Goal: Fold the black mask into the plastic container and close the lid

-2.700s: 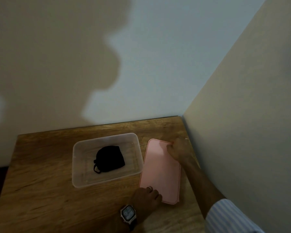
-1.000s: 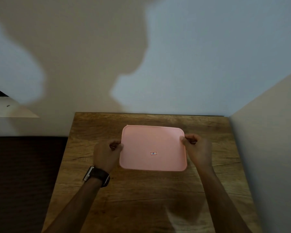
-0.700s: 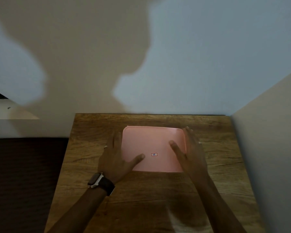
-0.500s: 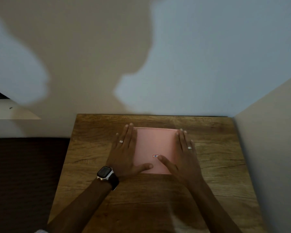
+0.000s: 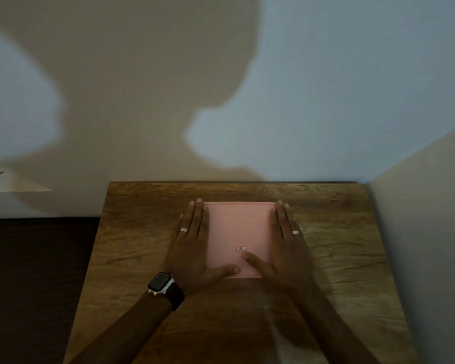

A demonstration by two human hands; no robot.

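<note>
Left hand (image 5: 192, 248) and right hand (image 5: 286, 248) – 2 flat, fingers spread (seemingly pressing) – on pink lid (image 5: 238, 232).

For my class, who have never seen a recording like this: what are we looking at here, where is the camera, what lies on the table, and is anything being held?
The camera sits on a person's head, looking down at their own bare hands. On the wooden table lies a pink lid; what is under it is hidden. The left hand, with a watch on its wrist, and the right hand lie flat with fingers spread on the lid's two sides. Nothing is gripped.
</note>
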